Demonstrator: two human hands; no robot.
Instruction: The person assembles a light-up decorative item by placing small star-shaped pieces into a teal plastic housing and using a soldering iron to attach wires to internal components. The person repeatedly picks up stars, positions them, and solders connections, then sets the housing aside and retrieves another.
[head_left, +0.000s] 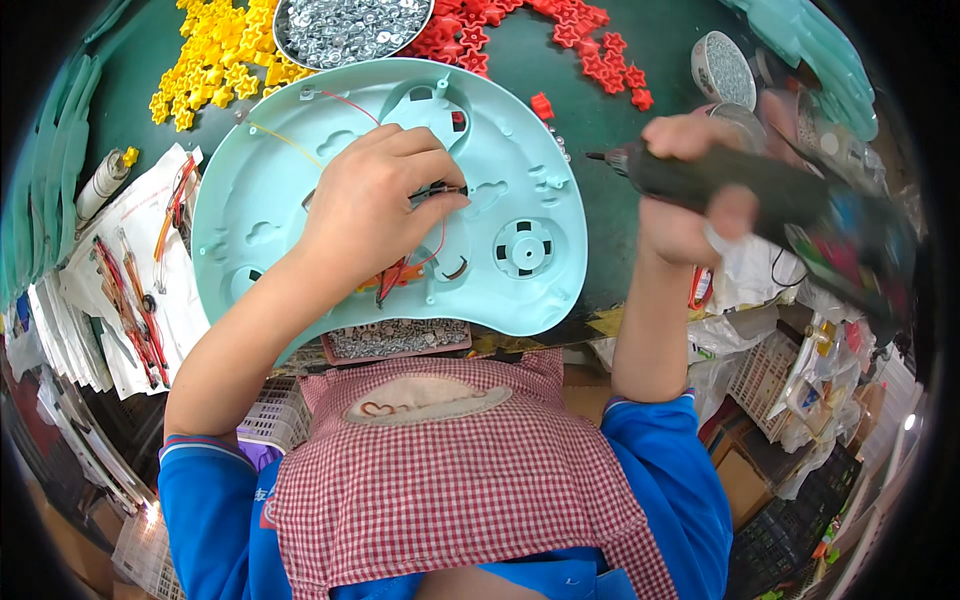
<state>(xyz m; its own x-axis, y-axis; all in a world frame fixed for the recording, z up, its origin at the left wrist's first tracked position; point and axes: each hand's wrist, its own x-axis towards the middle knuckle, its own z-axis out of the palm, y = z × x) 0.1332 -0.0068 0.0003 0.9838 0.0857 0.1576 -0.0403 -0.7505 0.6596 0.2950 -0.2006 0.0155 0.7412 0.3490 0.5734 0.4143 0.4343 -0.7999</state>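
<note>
A light teal plastic shell (517, 307) lies hollow side up on the bench. My left hand (379, 184) is over its middle, thumb and fingertips closed on a small dark part (435, 190) whose shape is mostly hidden. Thin red wire (349, 106) and yellow wire (285, 140) run across the shell to its upper left rim. Below the hand, an orange part (403, 274) with red and black wires sits inside the shell. To the right, my right hand (670, 229) grips a dark electric screwdriver (765, 187), blurred, its bit pointing left above the bench.
Yellow star-shaped pieces (217, 56) and red ones (472, 37) flank a bowl of screws (349, 30) behind the shell. A smaller bowl (724, 71) stands at right. Wire bundles (135, 307) lie on white paper at left. A tray of screws (397, 339) sits under the shell's near edge.
</note>
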